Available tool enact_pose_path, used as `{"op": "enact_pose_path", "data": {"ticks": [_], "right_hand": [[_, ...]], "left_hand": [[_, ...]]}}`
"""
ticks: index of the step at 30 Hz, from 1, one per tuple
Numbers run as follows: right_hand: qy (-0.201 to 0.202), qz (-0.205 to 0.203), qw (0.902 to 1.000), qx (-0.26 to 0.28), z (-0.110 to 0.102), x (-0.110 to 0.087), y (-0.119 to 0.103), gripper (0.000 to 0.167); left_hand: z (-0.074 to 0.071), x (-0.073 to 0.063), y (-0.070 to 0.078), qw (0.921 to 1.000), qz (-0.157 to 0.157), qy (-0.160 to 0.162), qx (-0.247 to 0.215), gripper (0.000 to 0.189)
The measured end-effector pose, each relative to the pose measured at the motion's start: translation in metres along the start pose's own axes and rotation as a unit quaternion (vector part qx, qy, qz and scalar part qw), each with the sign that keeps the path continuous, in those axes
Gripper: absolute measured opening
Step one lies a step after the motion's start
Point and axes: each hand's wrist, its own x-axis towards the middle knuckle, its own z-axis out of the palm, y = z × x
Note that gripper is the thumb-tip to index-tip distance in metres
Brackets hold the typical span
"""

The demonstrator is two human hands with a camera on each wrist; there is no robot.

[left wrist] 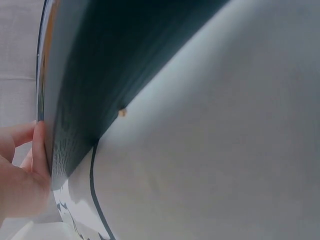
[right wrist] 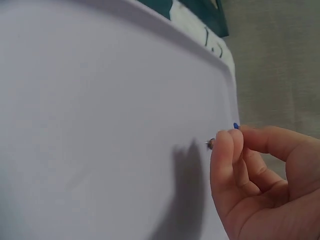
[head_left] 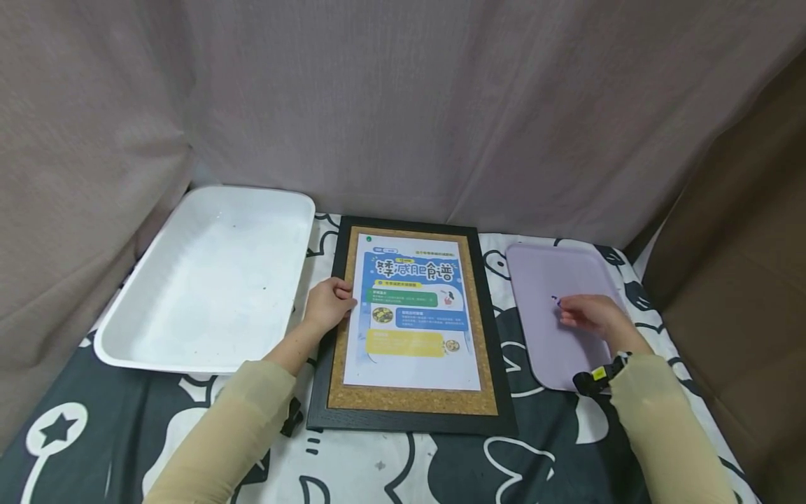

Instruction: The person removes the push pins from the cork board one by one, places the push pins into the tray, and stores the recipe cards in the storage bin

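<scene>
A printed poster sheet [head_left: 415, 367] lies on a cork board [head_left: 412, 400] with a black frame [head_left: 409, 420]. At the poster's left edge, my left hand [head_left: 327, 306] rests with its fingertips against the paper. In the left wrist view the hand [left wrist: 22, 170] touches the board's face beside the dark frame side [left wrist: 90, 100]. Over the lilac tray [head_left: 535, 280], my right hand [head_left: 592, 315] pinches a small blue push pin [right wrist: 236, 126], mostly hidden by the fingers. A tiny silver-tipped piece [right wrist: 210, 144] shows by the fingertips; whether it is held is unclear.
To the left stands a large white tray [head_left: 208, 280] with a raised rim and a few small specks inside. A black-and-white patterned cloth [head_left: 378, 469] covers the table. Grey curtain [head_left: 403, 112] hangs behind, brown fabric [head_left: 743, 280] at the right.
</scene>
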Motion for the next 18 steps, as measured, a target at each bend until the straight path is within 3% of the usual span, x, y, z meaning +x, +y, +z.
{"op": "enact_pose_path", "data": {"ticks": [6, 13, 18], "right_hand": [[0.013, 0.004, 0.9999, -0.007, 0.005, 0.006, 0.006, 0.019], [0.035, 0.01, 0.9992, -0.018, 0.009, 0.015, 0.009, 0.008], [0.042, 0.016, 0.9987, -0.022, 0.012, 0.02, 0.01, 0.01]], "left_hand": [[0.0, -0.001, 0.001, 1.0, -0.004, -0.004, 0.0, 0.025], [-0.001, -0.001, 0.002, 1.0, -0.003, -0.004, 0.001, 0.025], [-0.001, -0.001, 0.001, 1.0, -0.004, -0.004, 0.0, 0.024]]}}
